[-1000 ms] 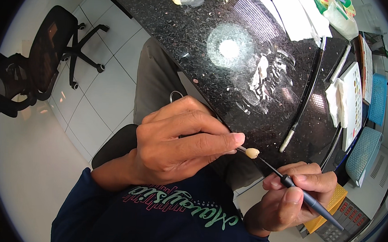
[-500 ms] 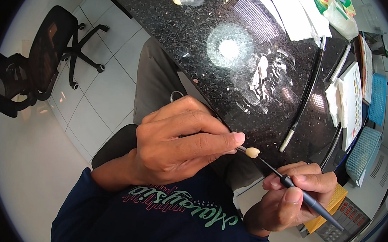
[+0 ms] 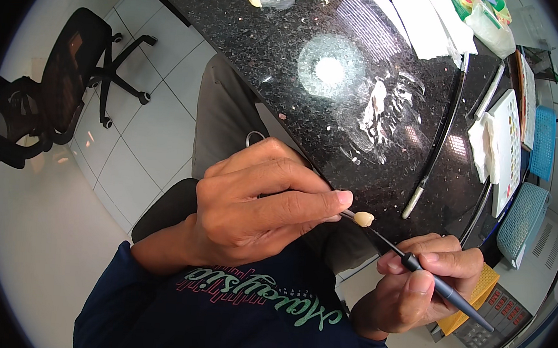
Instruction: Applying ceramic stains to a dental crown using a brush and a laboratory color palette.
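Note:
My left hand (image 3: 270,206) is closed round a slim metal holder (image 3: 347,214), mostly hidden by the fingers; a metal ring (image 3: 254,137) shows behind the knuckles. At the holder's tip sits a cream-coloured dental crown (image 3: 364,219), shaped like a tooth. My right hand (image 3: 430,278) pinches a thin-tipped tool with a dark grey handle (image 3: 447,290), held like a pen. Its fine dark tip meets or nearly meets the crown's lower right edge; whether it is a brush or a probe I cannot tell.
The black speckled worktop (image 3: 280,58) carries smears of white paste (image 3: 375,106) and a long black-handled brush (image 3: 437,146). White tissue (image 3: 486,146) lies by a white palette (image 3: 508,151). Blue baskets (image 3: 521,220) line the right side. An office chair (image 3: 72,82) stands at left.
The tool's tip has shifted slightly left and down along the crown's lower edge, its handle moving a little with my right hand. My left hand stays almost still.

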{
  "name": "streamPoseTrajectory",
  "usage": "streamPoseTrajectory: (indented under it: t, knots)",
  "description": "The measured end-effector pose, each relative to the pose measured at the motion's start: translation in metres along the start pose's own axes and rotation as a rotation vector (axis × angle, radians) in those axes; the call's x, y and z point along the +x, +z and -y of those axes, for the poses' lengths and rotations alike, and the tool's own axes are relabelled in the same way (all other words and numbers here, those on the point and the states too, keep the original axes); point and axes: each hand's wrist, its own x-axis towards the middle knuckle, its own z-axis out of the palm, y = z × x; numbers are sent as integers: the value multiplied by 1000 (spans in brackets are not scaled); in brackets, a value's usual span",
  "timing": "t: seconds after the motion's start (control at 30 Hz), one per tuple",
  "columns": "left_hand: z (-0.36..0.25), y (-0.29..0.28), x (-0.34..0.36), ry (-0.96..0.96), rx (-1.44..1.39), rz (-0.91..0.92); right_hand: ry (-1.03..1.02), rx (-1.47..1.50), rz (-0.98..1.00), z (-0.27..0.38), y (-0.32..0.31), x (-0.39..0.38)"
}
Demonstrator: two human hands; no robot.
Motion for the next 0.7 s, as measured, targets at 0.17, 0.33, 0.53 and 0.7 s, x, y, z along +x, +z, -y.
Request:
streamPoseTrajectory:
  t: [0.17,0.33,0.53,0.7]
  knots:
    - [0,1,0,2,-1,-1,4,-5,-9,1,0,0]
    - [0,1,0,-1,5,-7,-6,3,-1,0,0,1]
    - [0,1,0,1,4,0,2,-6,3,1,0,0]
    - [0,1,0,2,-8,-2,4,-6,-6,0,0,0]
